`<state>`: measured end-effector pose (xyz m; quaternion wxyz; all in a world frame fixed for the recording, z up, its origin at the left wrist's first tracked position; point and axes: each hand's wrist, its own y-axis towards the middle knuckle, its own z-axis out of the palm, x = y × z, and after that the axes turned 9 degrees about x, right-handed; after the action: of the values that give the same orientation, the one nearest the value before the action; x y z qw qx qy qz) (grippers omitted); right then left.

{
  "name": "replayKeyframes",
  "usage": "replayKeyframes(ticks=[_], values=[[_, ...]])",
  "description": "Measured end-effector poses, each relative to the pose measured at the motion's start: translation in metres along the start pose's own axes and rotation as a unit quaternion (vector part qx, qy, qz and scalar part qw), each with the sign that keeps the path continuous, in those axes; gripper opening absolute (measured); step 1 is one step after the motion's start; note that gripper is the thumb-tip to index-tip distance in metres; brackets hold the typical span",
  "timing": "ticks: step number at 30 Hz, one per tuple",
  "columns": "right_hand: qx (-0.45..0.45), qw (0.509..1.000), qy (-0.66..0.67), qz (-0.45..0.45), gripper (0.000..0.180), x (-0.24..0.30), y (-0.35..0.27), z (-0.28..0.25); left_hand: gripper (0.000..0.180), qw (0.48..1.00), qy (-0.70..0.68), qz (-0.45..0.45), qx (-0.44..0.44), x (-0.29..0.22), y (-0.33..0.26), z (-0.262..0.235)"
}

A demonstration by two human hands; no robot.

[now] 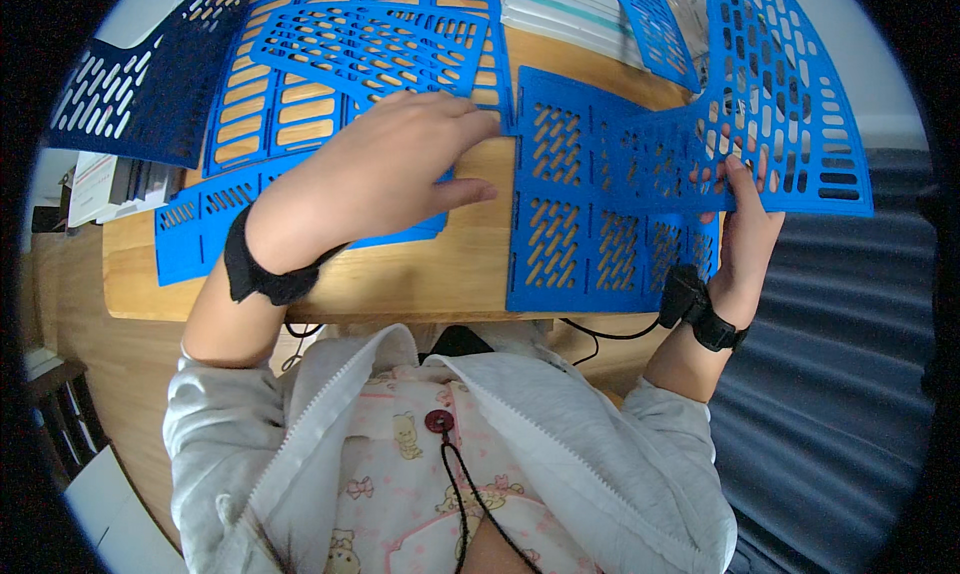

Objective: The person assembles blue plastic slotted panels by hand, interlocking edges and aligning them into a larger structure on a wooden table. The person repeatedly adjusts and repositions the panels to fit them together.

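My right hand (752, 209) grips the lower edge of a blue slotted plastic panel (815, 196) with a curved side, and its fingers show through the slots. The panel is raised and tilted over the table's right side. Below it a flat blue panel (590, 186) with groups of slanted slots lies on the wood. My left hand (385, 164) is over other blue panels, thumb and fingers apart, holding nothing visible. Beyond it a slotted panel (375, 46) rests across a larger panel (232, 94) with rectangular openings. Another slotted panel (180, 259) lies under my left wrist.
A darker blue slotted panel (160, 139) stands at the far left, above some books (100, 184). White books (570, 16) are stacked at the back, with another blue panel (655, 29) beside them. The wooden table (440, 292) ends near my body. A dark curtain (830, 374) hangs at right.
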<state>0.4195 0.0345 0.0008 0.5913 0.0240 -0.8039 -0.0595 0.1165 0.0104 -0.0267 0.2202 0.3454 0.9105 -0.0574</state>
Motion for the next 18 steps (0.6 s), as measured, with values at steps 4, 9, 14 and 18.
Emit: replayKeyframes(ticks=[4,9,14,18], values=[[0.000,0.999,-0.014,0.029,0.035,-0.002,0.002,-0.004,0.046,1.000,0.009,-0.027,-0.010,0.001,-0.011,-0.006],[-0.014,0.999,-0.018,0.022,0.036,-0.008,0.004,-0.008,0.053,0.998,0.043,-0.056,-0.004,0.012,-0.031,-0.011],[-0.042,0.999,-0.017,0.010,0.034,-0.004,0.008,-0.015,0.054,0.997,0.023,-0.076,0.015,0.022,-0.040,-0.011],[-0.043,0.998,0.010,-0.046,0.033,0.001,0.014,-0.013,0.051,0.996,-0.017,-0.086,0.011,0.018,-0.045,-0.016]])
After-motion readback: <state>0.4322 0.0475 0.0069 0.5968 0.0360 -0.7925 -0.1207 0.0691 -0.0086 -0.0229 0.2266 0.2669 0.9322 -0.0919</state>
